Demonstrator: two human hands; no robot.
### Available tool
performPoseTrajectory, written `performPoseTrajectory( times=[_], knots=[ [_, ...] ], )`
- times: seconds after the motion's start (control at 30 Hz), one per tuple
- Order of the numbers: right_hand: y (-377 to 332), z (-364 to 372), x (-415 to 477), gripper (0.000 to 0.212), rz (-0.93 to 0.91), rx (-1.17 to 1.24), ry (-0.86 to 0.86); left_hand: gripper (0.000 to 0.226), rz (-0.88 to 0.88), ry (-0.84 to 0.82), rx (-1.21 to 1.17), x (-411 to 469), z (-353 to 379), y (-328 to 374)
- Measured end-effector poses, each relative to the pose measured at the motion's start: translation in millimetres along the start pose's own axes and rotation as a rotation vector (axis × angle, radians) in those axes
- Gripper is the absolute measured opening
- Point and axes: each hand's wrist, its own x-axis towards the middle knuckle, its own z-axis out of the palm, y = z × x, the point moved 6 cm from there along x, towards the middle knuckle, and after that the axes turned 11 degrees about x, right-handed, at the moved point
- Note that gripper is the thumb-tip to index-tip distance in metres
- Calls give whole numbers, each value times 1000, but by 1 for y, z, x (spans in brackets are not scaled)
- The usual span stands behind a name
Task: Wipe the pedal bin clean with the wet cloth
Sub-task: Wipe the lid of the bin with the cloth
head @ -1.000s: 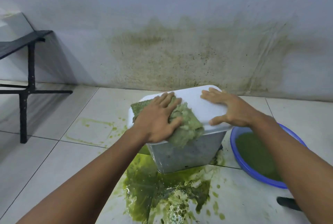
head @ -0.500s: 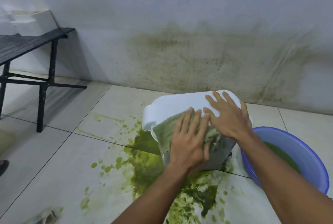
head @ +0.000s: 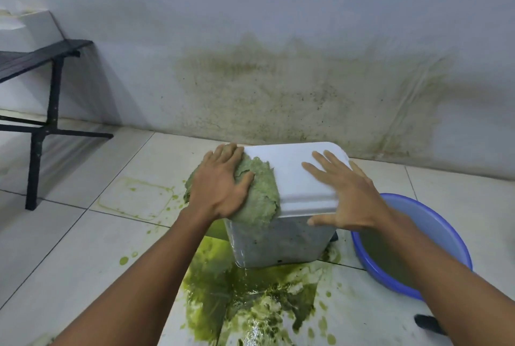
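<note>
The pedal bin (head: pixel 278 245) stands on the tiled floor, a grey metal body under a white lid (head: pixel 295 175). My left hand (head: pixel 220 184) presses a green wet cloth (head: pixel 260 195) flat against the lid's left side and front left corner. My right hand (head: pixel 348 192) lies spread on the lid's right front edge, thumb hooked under the rim. Water trickles from the bin's lower left corner.
A blue basin (head: pixel 443 237) with murky green water sits right of the bin, touching my right forearm. A green puddle (head: pixel 250 298) spreads on the tiles in front. A black bench frame (head: pixel 41 134) stands at the left. The stained wall (head: pixel 278 89) is close behind.
My left hand and the cloth have moved from the bin's front face up to the lid's left side. My right hand has shifted to the lid's right front edge.
</note>
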Motion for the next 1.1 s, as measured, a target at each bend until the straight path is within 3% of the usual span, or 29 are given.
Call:
performPoseTrajectory(
  times=[0.1,0.3,0.53,0.87,1.1],
  knots=[
    [10,0,-8,105,-50,-44,24,80,-11,48,-23,6,-1,0],
    [0,3,3,106,92,-79,49,72,-76,46,-44,29,-5,0],
    [-4,-10,22,105,185,-55,64,67,20,134,-88,42,-1,9],
    [52,-40,62,90,256,132,176,39,204,417,-187,63,21,46],
    [79,-37,76,78,213,197,187,47,332,600,-228,26,73,63]
  ],
)
